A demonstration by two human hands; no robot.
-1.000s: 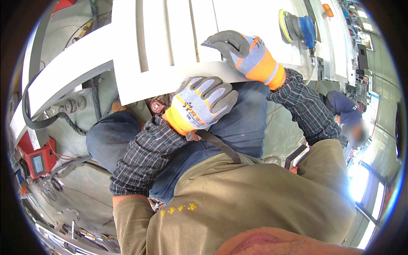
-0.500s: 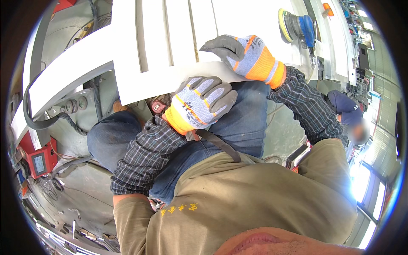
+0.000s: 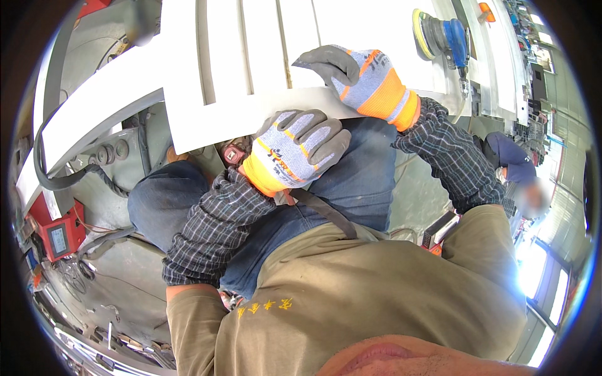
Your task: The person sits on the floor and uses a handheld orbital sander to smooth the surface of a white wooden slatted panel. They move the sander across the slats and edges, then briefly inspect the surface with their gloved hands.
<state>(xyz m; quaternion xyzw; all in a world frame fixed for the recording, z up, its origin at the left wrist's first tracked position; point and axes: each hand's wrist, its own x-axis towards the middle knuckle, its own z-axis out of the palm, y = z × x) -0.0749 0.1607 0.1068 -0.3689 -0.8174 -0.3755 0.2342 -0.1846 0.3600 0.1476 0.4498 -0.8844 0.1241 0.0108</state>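
Note:
A bright white panel (image 3: 263, 111) with long grooves lies in front of me, its near edge over my lap. On it, close to that edge, my right hand (image 3: 364, 78) in a grey-and-orange work glove is closed, fingers pinched together and pointing left. Whatever the fingertips may hold is too small or hidden to make out. My left hand (image 3: 300, 149), gloved alike, is curled just below the panel's edge, above my thigh. Its palm faces away, so its contents are hidden. A reddish object (image 3: 233, 155) shows beside the left wrist, partly covered.
A blue sander (image 3: 453, 42) with a yellow pad lies on its side at the panel's right. An orange object (image 3: 486, 12) is beyond it. A red box (image 3: 58, 233) with a display stands at left, near a dark hose (image 3: 72, 182). Another person (image 3: 511, 160) is at far right.
My right hand has moved slightly up and left over the panel. The left hand stays nearly in place. A dark blurred shape now shows at the upper left. The other person has shifted slightly.

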